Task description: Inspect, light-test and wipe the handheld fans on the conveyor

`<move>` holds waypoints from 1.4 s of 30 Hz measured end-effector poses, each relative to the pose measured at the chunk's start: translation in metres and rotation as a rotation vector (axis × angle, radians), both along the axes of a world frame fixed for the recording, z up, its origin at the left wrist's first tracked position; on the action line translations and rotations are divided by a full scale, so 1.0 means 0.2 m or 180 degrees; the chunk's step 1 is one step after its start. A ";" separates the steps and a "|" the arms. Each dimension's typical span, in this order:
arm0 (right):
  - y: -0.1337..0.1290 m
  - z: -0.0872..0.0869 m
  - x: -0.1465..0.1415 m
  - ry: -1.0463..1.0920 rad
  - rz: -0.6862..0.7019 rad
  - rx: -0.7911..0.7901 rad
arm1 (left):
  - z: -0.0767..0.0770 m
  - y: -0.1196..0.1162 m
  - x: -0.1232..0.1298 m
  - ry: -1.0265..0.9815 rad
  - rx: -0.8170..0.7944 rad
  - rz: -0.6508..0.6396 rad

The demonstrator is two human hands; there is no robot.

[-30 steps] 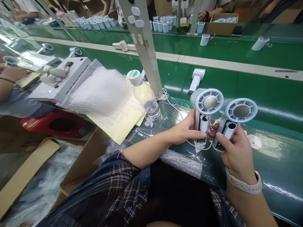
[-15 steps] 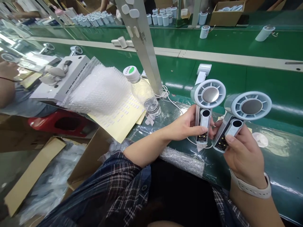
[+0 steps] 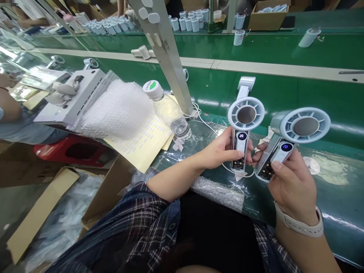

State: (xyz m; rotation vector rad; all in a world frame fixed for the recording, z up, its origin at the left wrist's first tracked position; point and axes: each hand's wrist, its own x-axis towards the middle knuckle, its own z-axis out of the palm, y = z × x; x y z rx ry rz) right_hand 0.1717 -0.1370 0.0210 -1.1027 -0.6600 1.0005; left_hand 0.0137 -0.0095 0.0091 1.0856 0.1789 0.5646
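My left hand [image 3: 220, 149] is wrapped round the handle of a light-blue handheld fan [image 3: 246, 114], its thumb on the handle's front below a small round display. In my right hand [image 3: 294, 182] is a second handheld fan [image 3: 305, 127] of the same kind, tilted to the right, with my thumb by its button. Both displays glow with "20". Bare circuit boards show in the open lower fronts of both handles. Behind the left fan, another pale-blue fan [image 3: 245, 85] lies on the green surface, partly hidden.
A metal post [image 3: 167, 57] rises left of centre. Beside it stand a water bottle [image 3: 167, 110], bubble wrap [image 3: 119, 110] and yellow label sheets [image 3: 142, 151]. A white cable [image 3: 209, 127] runs behind my hands. Blue cylinders [image 3: 184, 23] line the far side. A co-worker's arm [image 3: 10, 104] shows at left.
The displays on both fans, dark before, now light up with "20". The left fan has turned slightly and the view has shifted a little.
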 end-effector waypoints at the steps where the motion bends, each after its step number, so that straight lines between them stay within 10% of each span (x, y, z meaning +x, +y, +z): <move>1: 0.00 0.00 0.00 -0.0034 -0.0022 0.0016 | 0.00 0.00 0.00 0.0035 0.0000 0.0016; 42: 0.04 0.00 0.03 0.0800 -0.0052 -0.0283 | 0.00 0.00 0.01 0.0712 0.0120 0.0625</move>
